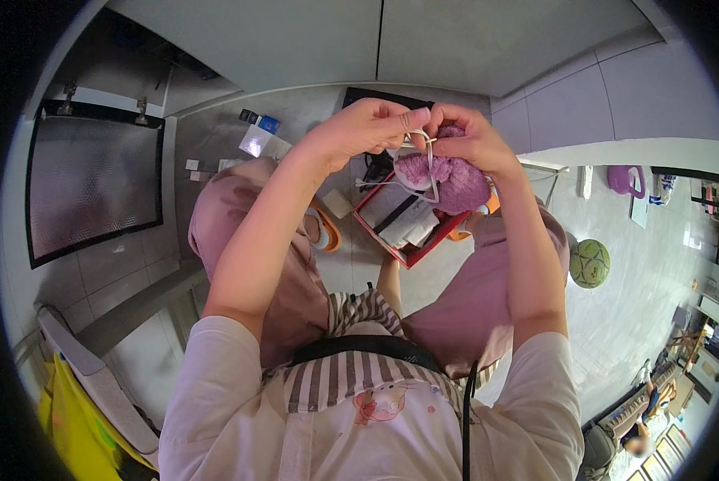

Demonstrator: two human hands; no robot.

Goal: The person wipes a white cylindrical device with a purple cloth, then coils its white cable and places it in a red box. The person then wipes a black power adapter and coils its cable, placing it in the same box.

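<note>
My left hand [374, 129] pinches a looped white cable [429, 157] between thumb and fingers. Close beside it, my right hand [476, 141] has its fingers curled on the same loops. Below and partly behind the right hand is a fluffy purple plush item [464, 186]; its exact kind is unclear. An open red box [410, 263] stands on the floor beneath, between my feet. Inside it lie a grey-white wrapped bundle [410, 219] with a dark band and some dark things. A thin white cable end [360, 183] hangs over the box's left edge.
Small boxes, one white [260, 141] and one blue [268, 124], stand by the cabinet [311, 42]. An open flap door [97, 180] hangs left. To the right are a green ball [589, 263] and a purple kettlebell [626, 180]. Another person [645, 430] is at far lower right.
</note>
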